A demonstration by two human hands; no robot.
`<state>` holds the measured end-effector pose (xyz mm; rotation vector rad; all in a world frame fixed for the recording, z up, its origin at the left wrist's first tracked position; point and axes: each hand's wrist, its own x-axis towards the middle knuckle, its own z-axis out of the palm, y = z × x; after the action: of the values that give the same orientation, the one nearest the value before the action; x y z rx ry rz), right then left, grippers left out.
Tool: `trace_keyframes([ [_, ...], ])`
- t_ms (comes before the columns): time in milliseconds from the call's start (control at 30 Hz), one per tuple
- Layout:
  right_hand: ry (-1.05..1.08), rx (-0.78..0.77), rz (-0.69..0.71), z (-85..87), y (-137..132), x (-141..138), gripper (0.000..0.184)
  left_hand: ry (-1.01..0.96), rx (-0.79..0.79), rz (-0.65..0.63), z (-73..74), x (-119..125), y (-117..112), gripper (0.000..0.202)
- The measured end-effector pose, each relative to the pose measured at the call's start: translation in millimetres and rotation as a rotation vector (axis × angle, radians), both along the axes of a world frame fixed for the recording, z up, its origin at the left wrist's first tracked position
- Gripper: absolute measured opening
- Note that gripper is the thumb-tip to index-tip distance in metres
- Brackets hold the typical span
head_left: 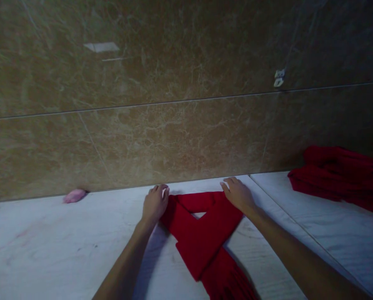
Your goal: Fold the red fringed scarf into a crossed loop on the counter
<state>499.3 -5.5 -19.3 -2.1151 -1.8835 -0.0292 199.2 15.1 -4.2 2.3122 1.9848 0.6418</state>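
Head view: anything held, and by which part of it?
Can't tell if anything is gripped. Left hand is at the upper-left bend of the folded red fringed fabric scarf; right hand is on its upper-right bend.

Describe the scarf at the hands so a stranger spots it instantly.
Below the brown marbled tiles runs a pale surface. Midway across it, between the left hand and the right hand, lies a red scarf, its lengths crossed below a small gap. That crossing and its fringed end set it apart from the bunched red cloth farther right.
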Motion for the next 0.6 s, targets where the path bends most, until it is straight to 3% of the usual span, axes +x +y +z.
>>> trace_keyframes([
  [67,-0.049,0.036,0.168,-7.6,-3.2,-6.8,0.050,0.069,0.038,-0.200,-1.5,5.6,-4.1,0.048],
  [133,-0.091,0.002,0.305,-17.8,-7.1,-12.3,0.052,0.161,-0.073,-0.360,-7.4,13.6,-8.6,0.052],
  [200,-0.106,-0.061,0.338,-27.0,-10.0,-15.7,0.054,0.242,-0.209,-0.413,-15.1,20.5,-12.7,0.056],
  [333,-0.086,-0.086,0.328,-35.5,-10.6,-16.3,0.055,0.194,-0.277,-0.434,-27.0,16.3,-15.5,0.059],
  [433,0.006,-0.056,0.342,-34.6,-8.4,-9.3,0.053,-0.079,-0.255,-0.426,-29.9,-4.0,-11.8,0.058],
  [600,0.343,0.179,0.139,-26.1,-4.7,21.8,0.054,-0.529,-0.144,-0.152,-26.6,-37.3,1.5,0.056],
])
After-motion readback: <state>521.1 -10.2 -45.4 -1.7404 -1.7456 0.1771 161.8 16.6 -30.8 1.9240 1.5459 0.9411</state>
